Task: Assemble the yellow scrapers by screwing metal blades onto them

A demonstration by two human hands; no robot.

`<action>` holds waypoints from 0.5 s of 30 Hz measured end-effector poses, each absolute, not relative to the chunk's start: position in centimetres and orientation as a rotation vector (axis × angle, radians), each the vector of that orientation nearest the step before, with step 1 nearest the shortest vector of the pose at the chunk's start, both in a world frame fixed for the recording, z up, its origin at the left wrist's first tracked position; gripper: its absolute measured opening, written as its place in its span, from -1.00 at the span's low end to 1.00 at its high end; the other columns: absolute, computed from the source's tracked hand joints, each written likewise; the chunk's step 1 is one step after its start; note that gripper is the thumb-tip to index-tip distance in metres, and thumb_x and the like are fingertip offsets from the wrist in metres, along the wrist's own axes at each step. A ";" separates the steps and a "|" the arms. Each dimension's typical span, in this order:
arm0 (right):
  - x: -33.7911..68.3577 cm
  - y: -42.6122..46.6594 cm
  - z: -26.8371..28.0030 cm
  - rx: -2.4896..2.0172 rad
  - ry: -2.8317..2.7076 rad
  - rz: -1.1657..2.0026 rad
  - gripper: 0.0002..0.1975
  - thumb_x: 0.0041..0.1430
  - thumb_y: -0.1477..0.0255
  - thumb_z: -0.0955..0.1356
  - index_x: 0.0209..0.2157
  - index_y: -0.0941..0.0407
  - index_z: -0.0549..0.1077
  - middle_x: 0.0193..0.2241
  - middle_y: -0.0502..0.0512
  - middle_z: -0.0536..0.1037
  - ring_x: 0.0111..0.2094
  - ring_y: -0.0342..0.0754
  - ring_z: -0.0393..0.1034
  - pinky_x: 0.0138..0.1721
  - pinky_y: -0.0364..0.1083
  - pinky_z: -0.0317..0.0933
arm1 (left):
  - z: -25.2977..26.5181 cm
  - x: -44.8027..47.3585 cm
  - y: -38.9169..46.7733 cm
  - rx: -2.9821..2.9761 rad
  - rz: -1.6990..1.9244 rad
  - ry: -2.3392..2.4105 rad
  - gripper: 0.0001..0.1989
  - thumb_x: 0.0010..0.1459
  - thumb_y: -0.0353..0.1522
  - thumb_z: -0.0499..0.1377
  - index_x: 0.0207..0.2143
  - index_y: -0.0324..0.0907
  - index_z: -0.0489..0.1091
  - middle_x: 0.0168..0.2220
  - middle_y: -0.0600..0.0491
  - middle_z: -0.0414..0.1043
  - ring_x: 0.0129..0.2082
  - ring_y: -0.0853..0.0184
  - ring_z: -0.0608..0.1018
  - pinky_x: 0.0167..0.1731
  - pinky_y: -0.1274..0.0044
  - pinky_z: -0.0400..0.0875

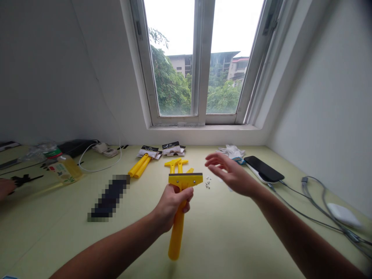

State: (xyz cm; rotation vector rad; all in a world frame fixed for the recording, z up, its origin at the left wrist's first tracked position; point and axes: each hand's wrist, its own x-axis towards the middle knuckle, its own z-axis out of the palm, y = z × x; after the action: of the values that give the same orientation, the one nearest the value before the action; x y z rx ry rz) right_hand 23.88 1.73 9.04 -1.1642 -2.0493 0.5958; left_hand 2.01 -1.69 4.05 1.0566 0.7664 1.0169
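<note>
1. Left hand (170, 207) clamps a yellow scraper (177, 234) by its handle, in front of the wearer, long axis running away toward the window (202, 73).
2. Right hand (231, 174), its fingers parted and seemingly holding nothing, hovers right of the scraper's head, apart from it.
3. Small metal screws (208, 182) lie on the table (226, 240), just right of that head, nearer the right hand.

- The left forearm (122, 240) is slanting up and inward from the lower left.
- The left hand (167, 208) is gripping, its fingers curling round and the left thumb (186, 193) lying across the front.
- The right forearm (293, 221) is slanting inward from the lower right.
- The right hand (235, 176) is hanging open, apart from the other, fingers (216, 157) bending loosely leftward.
</note>
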 end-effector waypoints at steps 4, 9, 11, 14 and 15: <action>30.4 5.9 6.0 -2.054 -2.053 0.149 -0.61 0.17 0.24 0.24 -0.02 0.15 0.35 -0.06 0.30 0.46 -0.10 0.12 0.39 -0.17 0.00 0.24 | 3.6 1.8 -1.2 1.030 1.027 0.768 -0.82 0.05 -0.37 0.23 -0.35 -0.27 0.29 -0.52 0.15 0.20 -0.63 0.56 0.21 -0.67 0.66 0.11; 34.6 8.4 1.9 -2.302 -2.039 0.264 -0.80 -0.06 0.41 0.38 -0.36 0.23 0.50 -0.31 0.38 0.56 -0.29 0.25 0.47 -0.40 -0.01 0.25 | 3.1 1.9 -0.7 0.938 1.065 0.764 -0.78 0.03 -0.39 0.24 -0.28 -0.28 0.31 -0.48 0.12 0.21 -0.56 0.52 0.23 -0.67 0.67 0.12; 34.6 8.5 1.8 -2.281 -2.023 0.235 -0.81 -0.02 0.44 0.35 -0.32 0.21 0.50 -0.29 0.35 0.56 -0.28 0.22 0.48 -0.38 -0.03 0.24 | 2.9 2.0 -0.6 0.925 1.074 0.765 -0.77 0.03 -0.39 0.25 -0.27 -0.28 0.31 -0.46 0.11 0.21 -0.54 0.51 0.24 -0.67 0.67 0.14; 34.1 8.0 3.5 -2.210 -1.951 0.094 -0.70 0.14 0.36 0.26 -0.09 0.14 0.41 -0.21 0.28 0.55 -0.21 0.14 0.46 -0.26 -0.05 0.23 | 2.8 2.1 -0.3 0.920 1.090 0.778 -0.78 0.03 -0.39 0.25 -0.27 -0.28 0.33 -0.46 0.12 0.20 -0.54 0.51 0.24 -0.67 0.67 0.14; 33.9 7.7 4.4 -2.179 -1.902 0.018 -0.65 0.19 0.31 0.23 -0.02 0.13 0.34 -0.19 0.28 0.54 -0.18 0.14 0.45 -0.23 -0.03 0.22 | 2.8 2.1 -0.2 0.920 1.101 0.785 -0.78 0.02 -0.39 0.25 -0.27 -0.28 0.34 -0.45 0.12 0.20 -0.54 0.52 0.23 -0.67 0.68 0.14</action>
State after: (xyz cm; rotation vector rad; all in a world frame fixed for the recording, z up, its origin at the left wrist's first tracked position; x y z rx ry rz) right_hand 33.90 7.70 4.44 -2.1793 -1.9024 0.0181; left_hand 2.07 -0.21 2.82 0.9198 0.7847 1.1007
